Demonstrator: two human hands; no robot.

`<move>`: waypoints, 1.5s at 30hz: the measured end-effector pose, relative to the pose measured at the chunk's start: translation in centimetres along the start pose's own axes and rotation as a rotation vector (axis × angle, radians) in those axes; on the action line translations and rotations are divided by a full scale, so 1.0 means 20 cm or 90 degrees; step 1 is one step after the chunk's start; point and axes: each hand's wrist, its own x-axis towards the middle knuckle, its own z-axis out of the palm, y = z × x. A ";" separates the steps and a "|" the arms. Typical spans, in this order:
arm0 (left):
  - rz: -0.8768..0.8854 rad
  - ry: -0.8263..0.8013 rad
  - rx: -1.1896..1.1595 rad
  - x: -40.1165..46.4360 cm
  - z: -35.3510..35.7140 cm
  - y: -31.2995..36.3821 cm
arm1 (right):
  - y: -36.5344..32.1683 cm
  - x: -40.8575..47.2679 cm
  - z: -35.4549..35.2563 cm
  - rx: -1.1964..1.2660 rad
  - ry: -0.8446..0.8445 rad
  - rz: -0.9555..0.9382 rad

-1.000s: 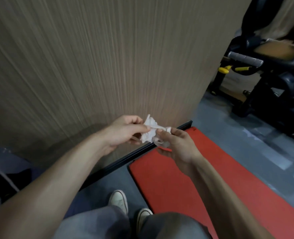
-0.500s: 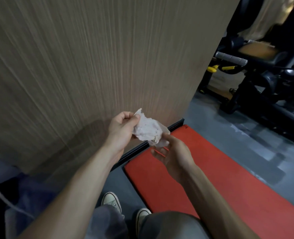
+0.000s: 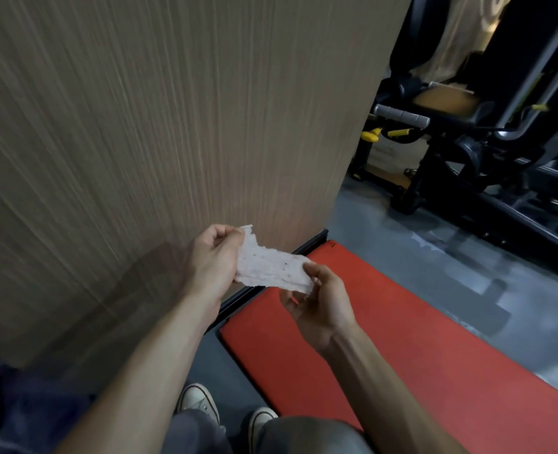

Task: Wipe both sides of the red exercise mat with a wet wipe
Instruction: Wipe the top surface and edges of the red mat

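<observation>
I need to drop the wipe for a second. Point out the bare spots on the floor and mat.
The mat lies bare along its length, right of the right hand. Bare grey floor runs between the mat and the gym machine. It is tight on the left: only a narrow strip of floor separates mat and wall, and the shoes stand there.

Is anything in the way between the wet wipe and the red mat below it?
Nothing visible. The wet wipe is held spread between left hand and right hand, with bare red mat beneath.

bare forearms (image 3: pixel 159 362), grey trousers (image 3: pixel 303 435), white sneakers (image 3: pixel 199 399)
</observation>
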 end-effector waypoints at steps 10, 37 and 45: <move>0.365 -0.126 0.464 -0.06 -0.02 0.02 | 0.04 -0.03 0.01 -0.190 0.036 -0.025; -0.016 -0.245 0.265 0.16 -0.36 -0.14 | 0.21 0.20 0.10 -0.314 -0.155 0.088; -0.170 -0.280 0.207 0.25 -0.38 -0.82 | 0.61 0.57 -0.26 -0.305 -0.125 0.207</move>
